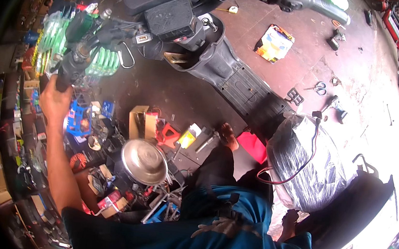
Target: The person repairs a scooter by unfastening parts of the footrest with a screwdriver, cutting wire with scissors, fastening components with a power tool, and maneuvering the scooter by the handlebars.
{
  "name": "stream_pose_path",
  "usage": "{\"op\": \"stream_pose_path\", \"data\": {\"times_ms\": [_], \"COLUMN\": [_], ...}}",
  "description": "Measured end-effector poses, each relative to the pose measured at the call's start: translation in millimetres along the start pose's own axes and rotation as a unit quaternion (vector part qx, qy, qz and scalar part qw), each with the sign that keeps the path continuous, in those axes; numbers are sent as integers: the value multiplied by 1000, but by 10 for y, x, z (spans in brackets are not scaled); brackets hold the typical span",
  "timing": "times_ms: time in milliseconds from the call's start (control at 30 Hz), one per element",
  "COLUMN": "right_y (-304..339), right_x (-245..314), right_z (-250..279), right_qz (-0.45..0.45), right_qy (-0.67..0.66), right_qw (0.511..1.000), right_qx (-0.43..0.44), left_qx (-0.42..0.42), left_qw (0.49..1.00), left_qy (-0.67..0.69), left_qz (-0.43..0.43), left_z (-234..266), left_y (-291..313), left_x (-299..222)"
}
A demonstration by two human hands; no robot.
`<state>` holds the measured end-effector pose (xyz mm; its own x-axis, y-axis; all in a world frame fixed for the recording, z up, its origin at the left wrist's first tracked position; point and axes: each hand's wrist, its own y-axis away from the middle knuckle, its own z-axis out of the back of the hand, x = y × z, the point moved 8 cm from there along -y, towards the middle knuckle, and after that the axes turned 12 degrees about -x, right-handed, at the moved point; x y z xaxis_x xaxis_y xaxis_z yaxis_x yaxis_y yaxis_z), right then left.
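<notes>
A dark electric scooter stands across the view, its black footboard running from the front column toward a plastic-wrapped seat. At the left, my left hand is closed around the end of the handlebar, on its grip. My right hand is low beside the wrapped seat, small and in shadow. Its fingers look curled, but what they hold is hidden. A red and black cable loops over the plastic wrap. A carabiner hangs near the front column.
A round metal bowl sits among tools and boxes at my left. Green-wrapped coils lie behind the handlebar. Scissors, a pedal, a cordless drill and a colourful package lie on the floor beyond the scooter.
</notes>
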<state>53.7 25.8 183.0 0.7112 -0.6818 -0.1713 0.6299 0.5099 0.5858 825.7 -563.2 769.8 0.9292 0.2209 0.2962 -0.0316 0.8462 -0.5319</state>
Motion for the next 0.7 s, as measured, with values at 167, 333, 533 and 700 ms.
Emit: {"op": "stream_pose_path", "data": {"times_ms": [167, 333, 533, 700], "right_y": [-17, 284, 155, 625], "right_x": [404, 1604, 1488, 2540], "right_z": [-524, 50, -475, 216], "right_qz": [148, -104, -226, -395], "right_qy": [-22, -427, -589, -547], "right_qw": [973, 898, 773, 735], "right_qx": [-174, 17, 60, 66], "left_qx": [-11, -27, -43, -53], "left_qw": [997, 998, 996, 997], "left_qy": [78, 44, 62, 30], "left_qz": [-9, 30, 46, 39], "left_z": [-737, -1058, -1418, -1399], "left_y": [-382, -460, -633, -1077], "left_x": [58, 625, 40, 265]}}
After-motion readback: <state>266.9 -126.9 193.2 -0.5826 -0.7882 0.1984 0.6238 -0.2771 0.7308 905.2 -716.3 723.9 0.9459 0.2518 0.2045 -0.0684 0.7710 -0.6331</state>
